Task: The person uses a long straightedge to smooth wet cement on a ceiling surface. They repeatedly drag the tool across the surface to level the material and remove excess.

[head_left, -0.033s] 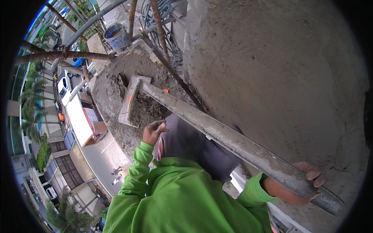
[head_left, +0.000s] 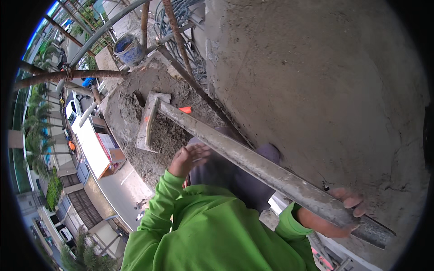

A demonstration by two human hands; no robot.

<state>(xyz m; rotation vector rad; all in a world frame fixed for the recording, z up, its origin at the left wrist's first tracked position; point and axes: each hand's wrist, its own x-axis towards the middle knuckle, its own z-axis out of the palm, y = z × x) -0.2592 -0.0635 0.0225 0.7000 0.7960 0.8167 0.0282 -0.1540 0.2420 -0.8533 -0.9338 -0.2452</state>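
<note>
A long, cement-coated metal bar [head_left: 253, 171] runs diagonally across my front. My right hand [head_left: 350, 201] is wrapped round it near its lower end, beside a grey plastered surface [head_left: 316, 90]. My left hand [head_left: 190, 158] is just below the bar, holding nothing, fingers stretched apart toward it. The bar's upper end lies at a rectangular plastering float [head_left: 143, 135], which rests on a heap of wet grey mortar [head_left: 124, 117]. A small orange piece [head_left: 184, 109] shows beside the float. My legs in dark trousers are partly hidden behind the bar.
A blue stained bucket [head_left: 129, 52] stands behind the mortar, among rusty scaffold poles [head_left: 90, 74] and coiled grey-blue rope [head_left: 174, 18]. Far below on the left are a street [head_left: 115, 185], parked vehicles and palm trees.
My left hand has risen toward the bar and spread its fingers. My right hand and the bar sit slightly farther left in the picture, as does much of the scene.
</note>
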